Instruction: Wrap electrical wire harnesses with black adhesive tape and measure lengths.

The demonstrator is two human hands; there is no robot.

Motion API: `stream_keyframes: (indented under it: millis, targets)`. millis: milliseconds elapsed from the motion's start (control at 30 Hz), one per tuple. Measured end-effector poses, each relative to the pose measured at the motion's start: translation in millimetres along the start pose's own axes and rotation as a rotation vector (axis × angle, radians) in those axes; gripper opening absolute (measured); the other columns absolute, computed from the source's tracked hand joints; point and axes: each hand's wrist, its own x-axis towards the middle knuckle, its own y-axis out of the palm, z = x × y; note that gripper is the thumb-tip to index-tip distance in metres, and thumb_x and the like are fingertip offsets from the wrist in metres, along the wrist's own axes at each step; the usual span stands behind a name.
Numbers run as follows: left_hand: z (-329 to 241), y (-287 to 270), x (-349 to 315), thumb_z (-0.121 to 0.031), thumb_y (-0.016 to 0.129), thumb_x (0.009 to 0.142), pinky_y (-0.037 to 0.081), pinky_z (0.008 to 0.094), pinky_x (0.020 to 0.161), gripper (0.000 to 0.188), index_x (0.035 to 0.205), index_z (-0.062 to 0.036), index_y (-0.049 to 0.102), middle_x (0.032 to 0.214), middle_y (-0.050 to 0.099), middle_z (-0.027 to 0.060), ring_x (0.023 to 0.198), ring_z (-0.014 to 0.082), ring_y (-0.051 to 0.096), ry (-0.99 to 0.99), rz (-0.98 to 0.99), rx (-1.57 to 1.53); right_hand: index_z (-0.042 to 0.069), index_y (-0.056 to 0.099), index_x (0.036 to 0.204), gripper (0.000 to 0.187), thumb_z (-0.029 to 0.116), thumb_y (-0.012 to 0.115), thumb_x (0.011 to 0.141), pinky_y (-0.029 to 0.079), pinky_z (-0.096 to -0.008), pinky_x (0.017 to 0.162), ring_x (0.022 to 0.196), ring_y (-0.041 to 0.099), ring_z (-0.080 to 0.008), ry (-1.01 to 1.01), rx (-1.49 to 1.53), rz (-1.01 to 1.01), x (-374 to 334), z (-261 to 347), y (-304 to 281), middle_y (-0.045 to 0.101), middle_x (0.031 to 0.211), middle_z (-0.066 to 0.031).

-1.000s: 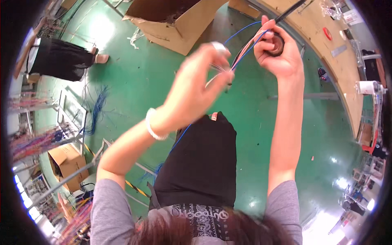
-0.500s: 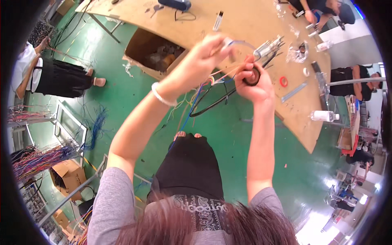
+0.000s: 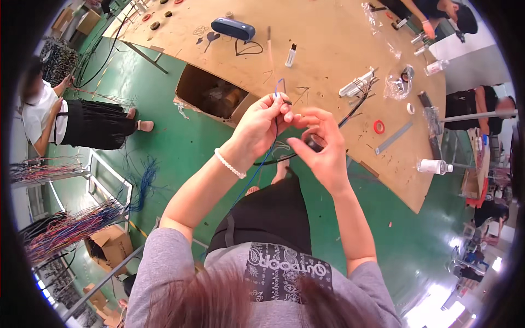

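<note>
In front of me, above the floor by the table's edge, my left hand pinches a bundle of thin wires. A blue wire hangs down from it, and a purple-blue wire end sticks up past the fingertips. A short dark piece shows at those fingertips, too small to name. Close on the right, my right hand keeps a roll of black tape in its palm, with thumb and fingers curved round it. Its index finger reaches towards the left fingertips. A black cable runs behind both hands.
The wooden table carries a blue speaker, a marker, white connectors, red tape, a ruler and a bottle. A cardboard box stands below. Wire racks and a person are at left.
My left hand has come down and closer to me with the wires. My right hand has shifted left and down with the tape roll, so the hands are nearly together.
</note>
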Motion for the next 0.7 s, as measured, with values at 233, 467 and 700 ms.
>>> stream_keyframes:
  millis: [233, 467, 700]
  targets:
    - [19.7, 16.2, 58.9, -0.018, 0.049, 0.107, 0.057, 0.0295, 0.084, 0.015, 0.105, -0.0054, 0.056, 0.09, 0.06, 0.0009, 0.085, 0.0101, 0.064, 0.096, -0.307, 0.351, 0.002, 0.059, 0.132, 0.052, 0.001, 0.077, 0.083, 0.048, -0.0218, 0.067, 0.075, 0.056, -0.005, -0.07, -0.009, 0.095, 109.9, 14.7, -34.9, 0.063, 0.087, -0.0003]
    - [23.7, 6.2, 102.4, -0.019, 0.045, 0.108, 0.058, 0.0354, 0.089, 0.018, 0.106, -0.0038, 0.054, 0.084, 0.063, 0.0035, 0.089, 0.0215, 0.071, 0.053, -0.531, 0.189, 0.001, 0.073, 0.104, 0.018, -0.001, 0.07, 0.086, 0.049, -0.0231, 0.066, 0.074, 0.059, -0.007, 0.027, -0.035, -0.08, 164.6, -2.3, -63.6, 0.066, 0.08, -0.0063]
    - [19.4, -24.6, 132.1, -0.021, 0.046, 0.108, 0.058, 0.0342, 0.086, 0.018, 0.106, -0.0039, 0.053, 0.082, 0.062, 0.004, 0.088, 0.0211, 0.071, 0.071, -0.58, 0.153, 0.003, 0.073, 0.111, 0.026, -0.003, 0.071, 0.086, 0.046, -0.0213, 0.063, 0.074, 0.058, -0.0049, -0.034, -0.059, 0.307, 171.9, -25.3, -74.0, 0.069, 0.085, -0.0021]
